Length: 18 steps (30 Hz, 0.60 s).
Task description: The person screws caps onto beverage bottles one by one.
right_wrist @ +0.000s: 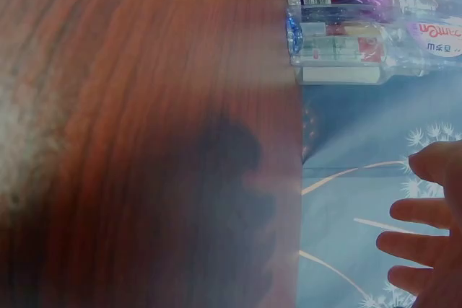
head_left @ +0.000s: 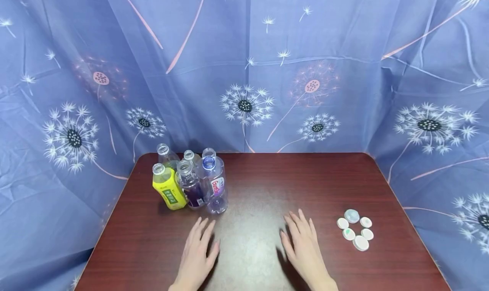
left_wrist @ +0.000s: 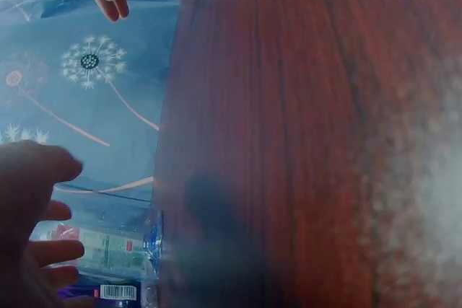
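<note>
My left hand hovers over the table with fingers extended, just in front of a group of uncapped plastic bottles, holding nothing. My right hand is also held over the table, fingers spread and holding nothing, left of a ring of bottle caps. Among the bottles are one with a yellow label, one with a purple label and a clear one with a blue rim; others stand partly hidden behind them. The bottle caps are mostly white, one pale blue.
The reddish-brown wooden table has rounded far corners. Around its back and sides hangs a blue curtain printed with dandelions. Both hands cast shadows on the tabletop.
</note>
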Available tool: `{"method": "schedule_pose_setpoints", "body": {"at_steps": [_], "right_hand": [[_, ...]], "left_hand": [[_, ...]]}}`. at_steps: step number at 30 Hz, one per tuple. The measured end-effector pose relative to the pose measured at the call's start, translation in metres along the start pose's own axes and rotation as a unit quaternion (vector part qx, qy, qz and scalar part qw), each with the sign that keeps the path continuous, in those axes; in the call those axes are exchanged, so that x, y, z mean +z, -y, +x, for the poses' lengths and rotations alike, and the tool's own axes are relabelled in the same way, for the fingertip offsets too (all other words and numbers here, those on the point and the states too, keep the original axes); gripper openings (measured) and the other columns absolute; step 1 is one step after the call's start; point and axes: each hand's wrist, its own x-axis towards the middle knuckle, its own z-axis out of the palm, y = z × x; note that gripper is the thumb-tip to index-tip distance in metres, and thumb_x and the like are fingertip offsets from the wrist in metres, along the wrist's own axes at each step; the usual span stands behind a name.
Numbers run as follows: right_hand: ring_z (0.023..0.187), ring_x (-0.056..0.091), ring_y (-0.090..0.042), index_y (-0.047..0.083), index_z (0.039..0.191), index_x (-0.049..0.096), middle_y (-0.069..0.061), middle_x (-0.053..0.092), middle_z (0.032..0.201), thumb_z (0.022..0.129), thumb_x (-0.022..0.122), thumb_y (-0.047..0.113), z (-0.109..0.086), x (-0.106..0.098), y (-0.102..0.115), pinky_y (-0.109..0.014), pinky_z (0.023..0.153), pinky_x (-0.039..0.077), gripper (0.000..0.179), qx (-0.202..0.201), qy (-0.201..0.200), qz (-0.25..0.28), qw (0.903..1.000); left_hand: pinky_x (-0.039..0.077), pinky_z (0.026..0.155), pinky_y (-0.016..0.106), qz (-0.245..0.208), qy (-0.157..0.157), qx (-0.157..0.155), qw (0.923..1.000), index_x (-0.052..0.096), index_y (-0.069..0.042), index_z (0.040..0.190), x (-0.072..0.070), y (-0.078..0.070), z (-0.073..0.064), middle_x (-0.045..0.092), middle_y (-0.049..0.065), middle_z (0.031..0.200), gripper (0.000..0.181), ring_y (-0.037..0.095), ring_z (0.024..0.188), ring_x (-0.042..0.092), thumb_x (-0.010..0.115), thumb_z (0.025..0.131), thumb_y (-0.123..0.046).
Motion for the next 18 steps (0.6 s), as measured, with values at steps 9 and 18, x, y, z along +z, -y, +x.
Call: {"method": "schedule_pose_setpoints", "body": {"at_steps": [9, 18], "right_hand": [[0.135, 0.049, -0.052, -0.001, 0.125, 0.068, -0.024, 0.064, 0.133, 0.09, 0.075, 0.013, -0.004, -0.005, -0.006, -0.077, 0.105, 0.035, 0.038, -0.001, -0.009, -0.002, 1.0], [0.133, 0.051, -0.053, -0.001, 0.124, 0.069, -0.025, 0.065, 0.13, 0.089, 0.076, 0.012, -0.003, -0.001, -0.01, -0.077, 0.103, 0.038, 0.038, -0.008, -0.007, -0.003, 0.9999]], "left_hand": [[0.057, 0.064, 0.014, -0.196, -0.134, -0.041, 0.9705, 0.06, 0.004, 0.137, -0.016, -0.01, 0.061, 0.06, 0.02, 0.128, 0.061, 0.026, 0.095, 0.068, 0.084, 0.08, 0.007], [0.054, 0.057, 0.023, -0.119, -0.135, -0.086, 0.9798, 0.046, -0.003, 0.153, -0.034, -0.019, 0.124, 0.052, 0.02, 0.145, 0.089, 0.014, 0.062, 0.066, 0.093, 0.079, -0.017]]}}
